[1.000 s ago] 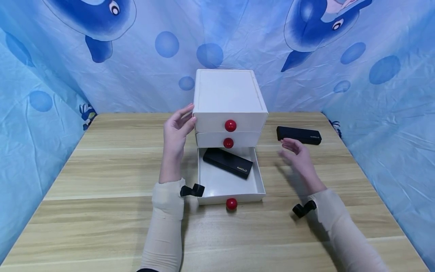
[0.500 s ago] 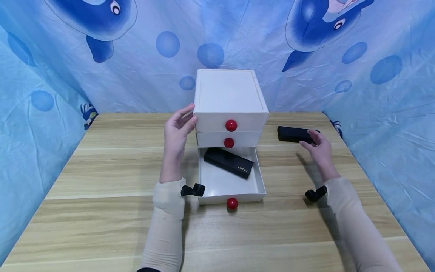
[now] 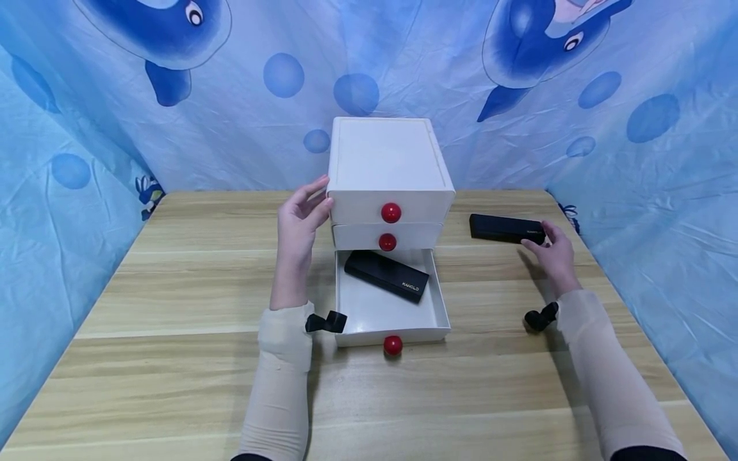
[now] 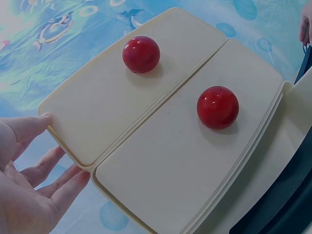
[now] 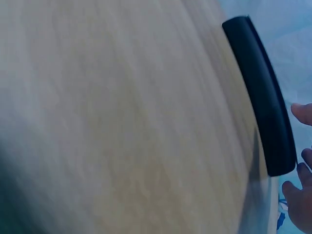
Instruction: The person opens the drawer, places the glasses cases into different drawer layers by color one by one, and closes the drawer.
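Note:
My left hand [image 3: 296,227] touches the left side of a white drawer cabinet [image 3: 387,157] with loosely extended fingers. In the left wrist view its thumb tip lies at the cabinet's front edge. The bottom drawer [image 3: 369,317] is pulled out, and a black case [image 3: 387,276] with small gold lettering lies slanted inside it. A second black case [image 3: 501,228] rests on the table at the right. Around its right end my right hand [image 3: 556,255] has spread fingers; whether they touch it I cannot tell. The right wrist view shows fingertips close to that end.
Red round knobs [image 3: 391,213] stick out from the drawer fronts. The cabinet stands near the back edge of the wooden table [image 3: 173,320]. Blue curtains [image 3: 392,57] with dolphin prints hang behind and at both sides.
My right hand has moved right, passing over the second case's front to its right end. My left hand, the cabinet and both cases have stayed in place.

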Demonstrator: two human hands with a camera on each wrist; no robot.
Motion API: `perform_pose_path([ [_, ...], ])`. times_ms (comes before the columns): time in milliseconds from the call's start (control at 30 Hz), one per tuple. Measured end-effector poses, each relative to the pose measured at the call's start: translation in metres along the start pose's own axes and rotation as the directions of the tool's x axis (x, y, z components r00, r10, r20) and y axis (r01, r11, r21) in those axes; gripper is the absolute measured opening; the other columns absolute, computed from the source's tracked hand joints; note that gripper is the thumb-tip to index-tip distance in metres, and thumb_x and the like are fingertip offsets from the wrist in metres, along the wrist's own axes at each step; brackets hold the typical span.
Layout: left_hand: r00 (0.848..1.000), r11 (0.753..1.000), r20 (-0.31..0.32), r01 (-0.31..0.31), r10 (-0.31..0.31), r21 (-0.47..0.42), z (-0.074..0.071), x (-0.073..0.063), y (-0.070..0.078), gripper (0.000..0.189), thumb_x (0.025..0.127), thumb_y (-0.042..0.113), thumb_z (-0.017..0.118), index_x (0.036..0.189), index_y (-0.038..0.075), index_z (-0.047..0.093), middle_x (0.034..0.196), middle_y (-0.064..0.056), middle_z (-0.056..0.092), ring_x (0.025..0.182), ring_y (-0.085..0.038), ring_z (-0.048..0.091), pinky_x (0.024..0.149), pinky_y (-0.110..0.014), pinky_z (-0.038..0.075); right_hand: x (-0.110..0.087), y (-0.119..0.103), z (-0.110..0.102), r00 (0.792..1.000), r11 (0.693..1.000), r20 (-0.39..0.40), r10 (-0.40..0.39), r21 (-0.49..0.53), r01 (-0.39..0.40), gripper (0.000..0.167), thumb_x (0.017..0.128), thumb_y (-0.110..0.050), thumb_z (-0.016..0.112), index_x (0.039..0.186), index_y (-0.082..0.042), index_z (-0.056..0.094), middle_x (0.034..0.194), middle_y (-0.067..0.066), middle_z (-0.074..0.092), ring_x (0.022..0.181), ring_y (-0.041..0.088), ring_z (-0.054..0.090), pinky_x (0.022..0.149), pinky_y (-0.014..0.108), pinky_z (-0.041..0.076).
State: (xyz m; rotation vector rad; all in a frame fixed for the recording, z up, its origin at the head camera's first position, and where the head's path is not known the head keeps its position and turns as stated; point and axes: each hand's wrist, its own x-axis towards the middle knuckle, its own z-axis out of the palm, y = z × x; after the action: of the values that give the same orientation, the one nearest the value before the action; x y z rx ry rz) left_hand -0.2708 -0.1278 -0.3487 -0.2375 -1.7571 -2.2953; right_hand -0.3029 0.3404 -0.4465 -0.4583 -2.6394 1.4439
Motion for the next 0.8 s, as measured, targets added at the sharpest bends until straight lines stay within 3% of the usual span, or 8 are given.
perform_pose_path([
  [200,1.0,1.0,0.003,0.002,-0.002,0.004,-0.001,0.0,-0.001,0.041,0.092,0.001,0.063,0.131,-0.003,0.055,0.142,-0.008,0.054,0.122,-0.017,0.057,0.09,-0.02,0.055,0.006,0.005,-0.001,1.0,1.0,-0.004,0.003,-0.007,-0.003,0.077,0.096,-0.027,0.059,0.155,-0.008,0.014,0.163,0.012,0.01,0.151,0.029,0.011,0.123,0.044,0.02],
  [433,1.0,1.0,0.011,-0.001,0.001,0.007,0.0,0.0,-0.002,0.041,0.091,0.001,0.063,0.131,-0.002,0.055,0.142,-0.007,0.054,0.122,-0.017,0.057,0.092,-0.022,0.055,0.013,0.011,-0.002,0.998,0.991,-0.006,0.07,0.111,-0.069,0.078,0.096,-0.028,0.059,0.155,-0.008,0.013,0.163,0.011,0.009,0.151,0.025,0.012,0.124,0.035,0.019],
  [633,1.0,1.0,0.009,-0.001,0.001,0.006,0.0,0.0,-0.003,0.04,0.092,0.001,0.063,0.131,-0.002,0.056,0.142,-0.008,0.054,0.121,-0.016,0.057,0.093,-0.022,0.054,0.012,0.01,-0.003,0.994,0.983,0.004,0.107,0.149,-0.106,0.076,0.096,-0.028,0.06,0.155,-0.01,0.016,0.163,0.01,0.015,0.15,0.024,0.018,0.122,0.032,0.024],
  [700,1.0,1.0,0.005,0.001,-0.001,0.005,0.0,0.0,-0.003,0.04,0.092,0.001,0.063,0.131,-0.002,0.056,0.142,-0.008,0.054,0.121,-0.016,0.057,0.091,-0.021,0.054,0.008,0.009,-0.003,0.994,0.982,0.007,0.106,0.156,-0.106,0.074,0.095,-0.03,0.061,0.154,-0.01,0.021,0.161,0.009,0.022,0.147,0.019,0.028,0.119,0.025,0.031],
  [800,1.0,1.0,0.0,0.002,-0.002,0.005,-0.001,0.0,-0.002,0.04,0.092,0.001,0.063,0.131,-0.002,0.055,0.142,-0.007,0.054,0.12,-0.015,0.057,0.089,-0.02,0.054,0.003,0.009,-0.005,0.996,0.967,0.017,0.09,0.238,-0.091,0.071,0.092,-0.029,0.065,0.151,-0.008,0.031,0.145,0.002,0.05,0.127,0.007,0.05,0.101,0.011,0.044],
])
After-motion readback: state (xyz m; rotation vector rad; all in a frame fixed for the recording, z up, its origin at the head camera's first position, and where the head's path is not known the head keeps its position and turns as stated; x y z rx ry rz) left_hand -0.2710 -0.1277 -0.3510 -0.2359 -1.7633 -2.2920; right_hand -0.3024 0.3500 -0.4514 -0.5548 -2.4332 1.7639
